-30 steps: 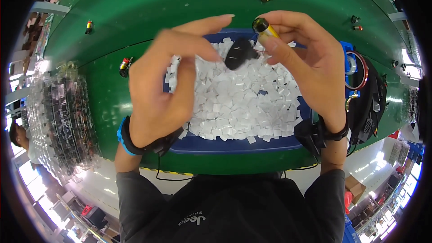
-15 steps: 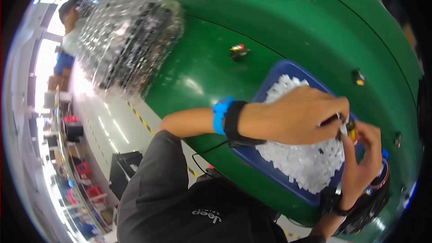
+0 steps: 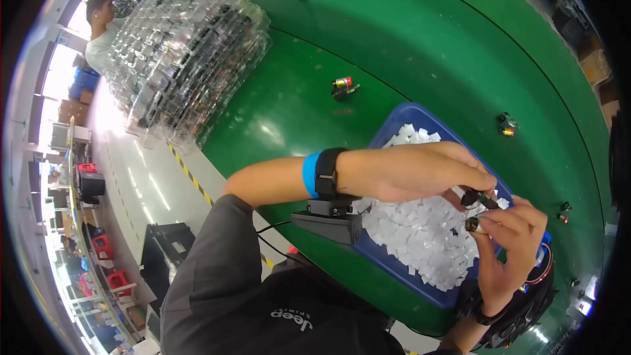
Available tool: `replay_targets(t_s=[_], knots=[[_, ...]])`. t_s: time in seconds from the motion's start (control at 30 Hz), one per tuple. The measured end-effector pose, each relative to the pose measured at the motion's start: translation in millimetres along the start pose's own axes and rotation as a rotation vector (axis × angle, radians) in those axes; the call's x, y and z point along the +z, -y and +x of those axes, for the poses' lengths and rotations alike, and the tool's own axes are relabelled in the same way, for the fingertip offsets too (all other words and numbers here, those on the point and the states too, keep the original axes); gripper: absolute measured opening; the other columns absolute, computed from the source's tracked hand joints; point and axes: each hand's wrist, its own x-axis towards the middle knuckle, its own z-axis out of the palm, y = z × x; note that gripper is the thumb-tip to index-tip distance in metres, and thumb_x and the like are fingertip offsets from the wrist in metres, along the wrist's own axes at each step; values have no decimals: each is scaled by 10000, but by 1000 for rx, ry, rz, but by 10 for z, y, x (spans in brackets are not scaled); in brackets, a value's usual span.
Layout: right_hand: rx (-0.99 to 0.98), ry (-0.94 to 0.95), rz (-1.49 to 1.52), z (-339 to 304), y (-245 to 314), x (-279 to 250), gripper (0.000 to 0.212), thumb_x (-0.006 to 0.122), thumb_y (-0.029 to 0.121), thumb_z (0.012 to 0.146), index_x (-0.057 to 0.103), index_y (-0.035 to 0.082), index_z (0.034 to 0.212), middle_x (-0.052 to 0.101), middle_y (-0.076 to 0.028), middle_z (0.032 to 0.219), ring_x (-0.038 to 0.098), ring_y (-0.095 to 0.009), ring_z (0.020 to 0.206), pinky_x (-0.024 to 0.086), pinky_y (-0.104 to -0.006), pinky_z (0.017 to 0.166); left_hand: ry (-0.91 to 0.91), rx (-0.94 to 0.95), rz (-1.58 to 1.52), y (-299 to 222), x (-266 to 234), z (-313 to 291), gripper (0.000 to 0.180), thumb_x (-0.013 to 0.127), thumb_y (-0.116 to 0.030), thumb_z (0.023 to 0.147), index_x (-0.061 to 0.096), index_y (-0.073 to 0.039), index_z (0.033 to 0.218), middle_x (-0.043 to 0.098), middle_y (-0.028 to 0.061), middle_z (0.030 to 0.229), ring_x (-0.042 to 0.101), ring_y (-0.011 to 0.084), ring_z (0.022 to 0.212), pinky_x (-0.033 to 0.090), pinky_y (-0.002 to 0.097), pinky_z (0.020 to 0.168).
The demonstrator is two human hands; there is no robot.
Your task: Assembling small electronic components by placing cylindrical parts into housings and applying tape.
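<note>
Here's the glossy green tabletop sweeping across the frame, the pale, shiny floor at left. Upper left, a tall stack of clear plastic trays! Lower right of centre, a blue rectangular plastic tub brims with small white squares. Above its right side, the left hand grips a small black part; the right hand pinches a dark-ended little cylinder just below.

left forearm: stretched rightward | left hand: pinching | right hand: curled, gripping | both hands close together
</note>
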Motion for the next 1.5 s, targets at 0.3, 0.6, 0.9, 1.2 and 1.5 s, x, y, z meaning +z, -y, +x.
replay_targets(t_s=[0.3, 0.6, 0.9, 1.2, 1.5], knots=[[68, -92, 1, -29, 106, -82, 336, 832, -29, 705, 680, 44, 996, 758, -102, 1053, 616, -263, 878, 522, -363, 804, -15, 105, 171, 34, 126, 9, 266, 575, -151, 1040, 609, 22, 1240, 675, 75, 1116, 660, 126, 994, 543, 263, 810], [-25, -254, -124, -1, -114, 85, 292, 848, -17, 654, 756, 26, 928, 771, -96, 970, 640, -265, 876, 540, -367, 767, -136, 35, 380, -33, 99, -42, 318, 632, 20, 937, 613, 41, 1253, 663, 91, 1135, 616, 93, 862, 535, 245, 726], [-121, -307, -181, -40, -92, 75, 285, 847, -12, 677, 746, 7, 943, 756, -93, 982, 640, -255, 902, 548, -355, 767, -133, -30, 373, -124, 241, -83, 385, 695, 37, 896, 599, 50, 1268, 657, 140, 1225, 635, 136, 918, 570, 280, 751], [194, -338, 232, -149, 3, 58, 449, 858, -14, 752, 634, -46, 1139, 718, -135, 949, 700, -193, 849, 567, -274, 719, -134, 562, 279, 95, 192, 35, 360, 704, 45, 904, 601, 92, 1245, 657, 207, 1241, 695, 232, 1042, 633, 330, 824], [380, -355, 572, -84, 40, 66, 300, 751, -68, 854, 624, -56, 1126, 699, -128, 996, 705, -149, 805, 582, -248, 684, -193, 677, 552, 144, 186, 41, 387, 733, 61, 870, 622, 82, 1241, 676, 189, 1222, 705, 228, 1032, 621, 328, 858]])
